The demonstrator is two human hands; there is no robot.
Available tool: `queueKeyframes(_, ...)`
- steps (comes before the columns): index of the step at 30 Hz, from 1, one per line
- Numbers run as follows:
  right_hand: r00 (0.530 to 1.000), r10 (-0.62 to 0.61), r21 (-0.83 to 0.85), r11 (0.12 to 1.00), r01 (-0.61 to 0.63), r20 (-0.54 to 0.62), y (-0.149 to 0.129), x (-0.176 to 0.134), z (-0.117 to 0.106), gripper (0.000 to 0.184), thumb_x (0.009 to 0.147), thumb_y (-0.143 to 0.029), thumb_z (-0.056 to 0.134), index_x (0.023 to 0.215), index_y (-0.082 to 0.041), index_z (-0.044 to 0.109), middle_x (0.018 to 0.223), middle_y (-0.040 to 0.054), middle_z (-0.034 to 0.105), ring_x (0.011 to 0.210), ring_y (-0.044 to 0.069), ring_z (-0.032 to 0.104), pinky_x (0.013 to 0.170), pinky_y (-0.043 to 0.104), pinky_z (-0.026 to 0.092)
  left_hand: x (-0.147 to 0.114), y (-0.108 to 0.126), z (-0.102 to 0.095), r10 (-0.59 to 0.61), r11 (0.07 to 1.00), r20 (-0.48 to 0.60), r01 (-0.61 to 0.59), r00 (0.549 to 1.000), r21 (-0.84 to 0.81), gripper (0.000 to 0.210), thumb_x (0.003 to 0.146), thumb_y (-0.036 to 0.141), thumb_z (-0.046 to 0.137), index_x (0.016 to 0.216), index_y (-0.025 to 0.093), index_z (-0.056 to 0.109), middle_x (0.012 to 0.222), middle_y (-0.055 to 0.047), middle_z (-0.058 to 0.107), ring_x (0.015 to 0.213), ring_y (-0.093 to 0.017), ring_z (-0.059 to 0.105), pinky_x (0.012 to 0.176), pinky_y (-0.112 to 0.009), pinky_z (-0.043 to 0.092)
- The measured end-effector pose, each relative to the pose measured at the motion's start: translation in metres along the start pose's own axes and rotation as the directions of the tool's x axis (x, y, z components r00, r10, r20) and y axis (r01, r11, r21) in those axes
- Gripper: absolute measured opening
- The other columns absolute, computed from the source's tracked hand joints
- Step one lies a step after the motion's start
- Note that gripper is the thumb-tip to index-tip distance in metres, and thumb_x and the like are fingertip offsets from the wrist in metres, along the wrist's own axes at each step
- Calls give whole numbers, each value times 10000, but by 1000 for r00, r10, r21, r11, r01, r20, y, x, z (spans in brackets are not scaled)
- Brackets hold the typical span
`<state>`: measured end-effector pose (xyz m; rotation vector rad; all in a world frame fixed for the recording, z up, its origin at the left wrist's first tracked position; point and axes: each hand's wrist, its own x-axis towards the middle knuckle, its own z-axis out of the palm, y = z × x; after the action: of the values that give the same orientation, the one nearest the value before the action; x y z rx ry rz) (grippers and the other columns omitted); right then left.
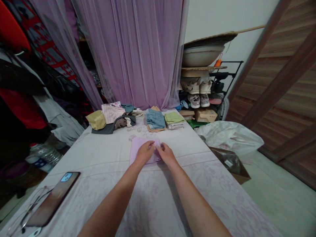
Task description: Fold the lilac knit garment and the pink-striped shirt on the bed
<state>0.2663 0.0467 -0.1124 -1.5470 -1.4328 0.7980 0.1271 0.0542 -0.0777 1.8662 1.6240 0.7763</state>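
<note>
A lilac ribbed garment [136, 148], folded into a rough rectangle, lies flat on the pale patterned bedspread [103, 191]. My left hand [145, 152] rests over its middle, thumb and fingers pinched together on the fabric. At the garment's right edge, my right hand [167, 154] is closed with its fingertips on the cloth. The fingertips of both hands are close together, and a small fold of lilac cloth shows between them. Exactly what kind of garment it is cannot be made out.
Behind the garment are folded denim clothing [155, 118], a green folded stack [174, 118] and a loose clothes pile [115, 117]. A phone [54, 199] and eyeglasses [31, 209] lie front left. An open cardboard box [243, 174] stands right of the bed, below a shoe rack [230, 74].
</note>
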Motion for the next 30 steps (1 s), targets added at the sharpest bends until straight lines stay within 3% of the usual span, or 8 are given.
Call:
queueKeyframes(4,999,-44,-343,939,40,-5,-10,-3,1,640,757,-184,566,1389,-184,465,1084,90,718,952,223,679,815,301,499,-6,-30,-17,208,930,-89,-170,974,325,426,943,312,408,1298,158,586,1370,-120,589,1287,-240,516,1114,-410,367)
queueKeyframes(9,987,-159,-473,871,133,-15,-10,-9,3,678,778,-102,466,1451,-147,402,1207,141,650,1048,242,644,899,322,484,-12,-60,-14,124,791,-2,-97,992,604,591,946,432,431,1443,112,433,1540,-179,364,1436,-345,300,1142,-557,265)
queueKeyframes(12,986,-164,-529,840,118,-41,-7,-13,0,692,768,-80,465,1452,-165,409,1334,158,551,1091,253,616,907,334,484,-15,-61,-8,86,776,37,-91,996,624,648,943,516,406,1475,145,387,1564,-171,318,1453,-336,264,1141,-548,261)
queueKeyframes(15,978,-202,-601,788,133,-47,-12,-19,-2,627,771,-64,479,1388,-175,492,1471,150,432,1269,275,492,1013,377,417,-12,-57,-10,53,775,82,-93,995,625,649,931,550,406,1461,174,411,1553,-161,348,1444,-341,281,1137,-571,245)
queueKeyframes(18,937,-348,-603,739,301,42,-25,-22,4,534,832,-94,465,1352,-194,532,1508,117,414,1391,272,349,1115,452,292,-3,-54,-18,137,765,74,-153,988,626,521,953,464,401,1387,199,512,1489,-136,463,1416,-321,343,1156,-563,217)
queueKeyframes(21,877,-443,-563,683,466,189,-33,-19,14,471,902,-163,445,1362,-224,527,1470,97,481,1407,255,333,1156,509,193,8,-56,-21,215,764,-24,-153,976,626,470,965,372,380,1362,177,539,1471,-142,483,1403,-317,367,1155,-524,258)
queueKeyframes(25,865,-384,-572,649,501,321,-22,-12,23,455,925,-298,501,1368,-199,528,1467,130,482,1395,281,361,1159,552,159,15,-66,-10,185,769,-91,-87,979,633,525,952,410,409,1389,138,512,1499,-177,433,1401,-348,367,1123,-525,319)
queueKeyframes(30,895,-353,-597,667,445,272,-2,-12,25,479,930,-379,510,1381,-218,524,1491,137,449,1397,292,357,1152,561,158,15,-75,3,178,757,-67,-93,982,646,561,940,455,423,1381,126,526,1442,-182,505,1366,-350,418,1109,-516,344)
